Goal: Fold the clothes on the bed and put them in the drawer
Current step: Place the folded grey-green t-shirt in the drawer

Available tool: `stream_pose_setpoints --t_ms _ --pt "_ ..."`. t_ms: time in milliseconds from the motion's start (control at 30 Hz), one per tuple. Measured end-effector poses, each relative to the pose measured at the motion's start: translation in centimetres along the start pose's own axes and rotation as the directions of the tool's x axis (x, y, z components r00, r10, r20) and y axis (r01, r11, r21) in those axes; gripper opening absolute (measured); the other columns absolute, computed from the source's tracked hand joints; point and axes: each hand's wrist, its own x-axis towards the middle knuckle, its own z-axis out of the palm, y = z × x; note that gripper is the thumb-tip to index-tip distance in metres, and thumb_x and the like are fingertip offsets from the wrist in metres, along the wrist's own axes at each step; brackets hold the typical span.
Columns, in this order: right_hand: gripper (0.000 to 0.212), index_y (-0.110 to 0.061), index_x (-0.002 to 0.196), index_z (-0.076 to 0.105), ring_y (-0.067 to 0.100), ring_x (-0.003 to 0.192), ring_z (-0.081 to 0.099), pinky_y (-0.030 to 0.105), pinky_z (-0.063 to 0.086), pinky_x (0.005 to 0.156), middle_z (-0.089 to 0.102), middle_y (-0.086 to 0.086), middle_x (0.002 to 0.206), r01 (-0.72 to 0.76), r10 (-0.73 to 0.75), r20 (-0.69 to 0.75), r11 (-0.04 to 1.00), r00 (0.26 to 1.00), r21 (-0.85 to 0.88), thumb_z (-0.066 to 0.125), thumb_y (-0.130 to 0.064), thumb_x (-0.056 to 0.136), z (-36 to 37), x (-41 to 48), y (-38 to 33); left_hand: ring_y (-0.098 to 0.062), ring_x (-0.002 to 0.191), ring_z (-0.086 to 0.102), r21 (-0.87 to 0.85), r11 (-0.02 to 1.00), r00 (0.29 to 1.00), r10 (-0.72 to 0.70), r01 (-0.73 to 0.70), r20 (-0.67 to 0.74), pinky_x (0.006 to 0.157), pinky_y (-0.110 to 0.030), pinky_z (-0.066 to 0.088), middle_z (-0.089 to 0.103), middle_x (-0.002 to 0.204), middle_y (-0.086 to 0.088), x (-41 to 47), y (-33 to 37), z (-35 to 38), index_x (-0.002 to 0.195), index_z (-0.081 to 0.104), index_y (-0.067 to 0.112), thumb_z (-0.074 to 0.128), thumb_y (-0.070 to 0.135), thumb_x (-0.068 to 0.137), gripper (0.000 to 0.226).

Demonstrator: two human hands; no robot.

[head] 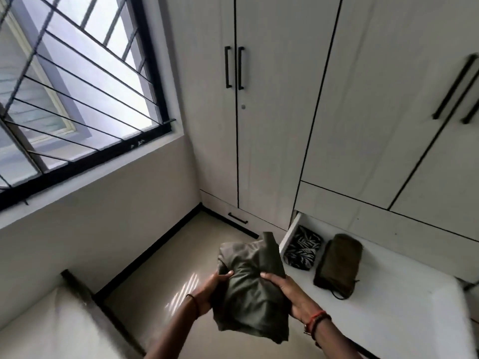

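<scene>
We are mid-carry: our left hand (215,286) and right hand (287,294) each curl round a side of the folded olive garment (248,286), held off the left edge of the open drawer (404,296); next we should lower it onto the bare near end

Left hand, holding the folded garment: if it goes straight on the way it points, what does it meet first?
The left hand, gripping the olive garment, points up-right. Probably the open drawer's left wall comes first, then the leaf-patterned bundle inside; depth is unclear.
</scene>
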Motion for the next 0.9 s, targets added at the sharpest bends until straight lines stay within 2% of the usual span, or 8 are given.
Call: stream_pose_setpoints --t_ms 100,267,433,500,600,767,900 --pt "0.037 -0.005 0.111 0.065 0.028 0.097 0.068 0.031 0.055 0.081 0.073 0.014 0.101 0.013 -0.009 -0.078 0.999 0.997 0.051 0.074 -0.020 0.079 -5.1 -1.1 -0.1 -0.025 0.106 0.065 0.071 0.997 1.000 -0.005 0.005 0.010 0.100 -0.039 0.047 0.069 0.113 -0.010 2.3 -0.3 5.2 0.125 0.056 0.015 0.074 0.028 0.076 0.054" --pt "0.042 -0.006 0.109 0.066 0.029 0.097 0.068 0.038 0.053 0.090 0.072 0.014 0.101 0.023 0.001 -0.157 0.989 0.988 0.146 0.080 -0.021 0.072 -13.4 -1.7 -0.3 -0.025 0.107 0.064 0.140 0.990 0.996 -0.046 0.035 0.080 0.096 -0.037 0.050 0.067 0.118 -0.010 7.2 -1.3 12.6 0.130 0.051 0.015 0.063 0.021 0.089 0.043" --pt "0.043 -0.006 0.113 0.065 0.027 0.097 0.069 0.032 0.054 0.082 0.072 0.013 0.103 0.036 0.012 -0.229 0.978 0.973 0.208 0.076 -0.018 0.074 -22.6 -1.8 -1.0 -0.025 0.109 0.063 0.174 0.983 0.985 -0.091 0.065 0.144 0.096 -0.037 0.050 0.067 0.118 -0.008 12.4 -2.2 21.4 0.124 0.055 0.022 0.058 0.013 0.092 0.034" --pt "0.041 -0.005 0.113 0.065 0.027 0.097 0.069 0.033 0.054 0.083 0.072 0.013 0.103 0.038 0.019 -0.257 0.977 0.966 0.212 0.076 -0.018 0.075 -25.7 -1.8 -1.3 -0.027 0.110 0.063 0.173 0.980 0.979 -0.123 0.095 0.161 0.093 -0.038 0.052 0.066 0.120 -0.009 14.5 -2.7 24.2 0.126 0.054 0.022 0.061 0.013 0.091 0.037" --pt "0.045 -0.004 0.114 0.064 0.026 0.095 0.070 0.034 0.053 0.086 0.073 0.013 0.102 0.026 0.045 -0.297 0.973 0.954 0.230 0.077 -0.020 0.074 -31.9 -1.7 -1.3 -0.029 0.112 0.061 0.193 0.970 0.970 -0.179 0.147 0.164 0.099 -0.046 0.047 0.065 0.121 -0.010 18.1 -3.9 29.3 0.130 0.052 0.023 0.070 0.018 0.082 0.052" --pt "0.057 -0.004 0.114 0.064 0.028 0.098 0.068 0.038 0.052 0.091 0.072 0.014 0.103 0.015 0.085 -0.343 0.960 0.935 0.279 0.084 -0.025 0.065 -37.9 -2.0 -0.9 -0.029 0.115 0.058 0.237 0.958 0.967 -0.202 0.162 0.155 0.101 -0.040 0.046 0.062 0.122 -0.009 20.9 -5.8 35.1 0.127 0.052 0.024 0.061 0.006 0.088 0.044" --pt "0.042 -0.002 0.114 0.063 0.029 0.095 0.069 0.033 0.055 0.078 0.072 0.015 0.101 0.001 0.133 -0.381 0.943 0.915 0.333 0.075 -0.016 0.077 -41.2 -1.7 -0.4 -0.030 0.113 0.059 0.288 0.939 0.960 -0.236 0.187 0.148 0.099 -0.042 0.047 0.062 0.121 -0.011 23.5 -7.2 37.5 0.127 0.054 0.021 0.068 0.011 0.082 0.048"
